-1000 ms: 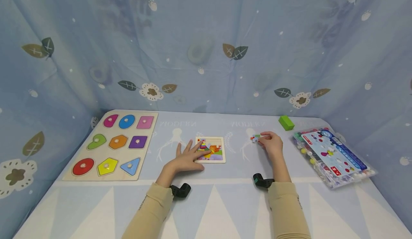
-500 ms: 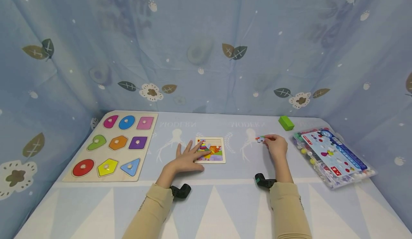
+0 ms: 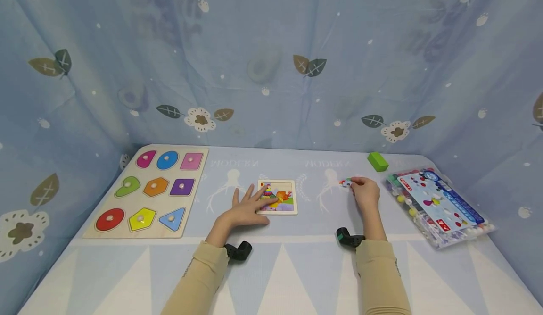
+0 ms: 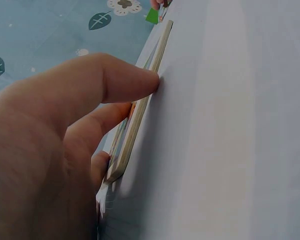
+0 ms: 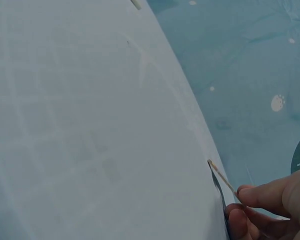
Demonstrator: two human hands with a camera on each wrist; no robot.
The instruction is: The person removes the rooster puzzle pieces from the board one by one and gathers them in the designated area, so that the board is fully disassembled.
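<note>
In the head view, a small square wooden jigsaw puzzle (image 3: 289,205) with a bright picture and a pale frame lies flat at mid-table. My left hand (image 3: 242,211) rests on its left part, fingers spread and straight, hiding some of the picture. The left wrist view has the thumb along the near side of the frame (image 4: 140,117). Farther right, my right hand (image 3: 366,194) pinches a small colourful puzzle piece (image 3: 345,182). In the right wrist view the piece (image 5: 221,176) appears edge-on between thumb and fingers, tilted, its far end close to the tabletop.
At the left lies a wooden shape board (image 3: 135,197) with several knobbed coloured shapes. A green block (image 3: 377,161) stands at the back right. Beside it is a clear plastic case (image 3: 439,206) of beads with a printed label. Patterned blue curtain (image 3: 271,60) hangs round the table.
My right hand has shifted a little to the right, taking the puzzle piece along, and is nearly still in the last half second. The left hand has stayed in place.
</note>
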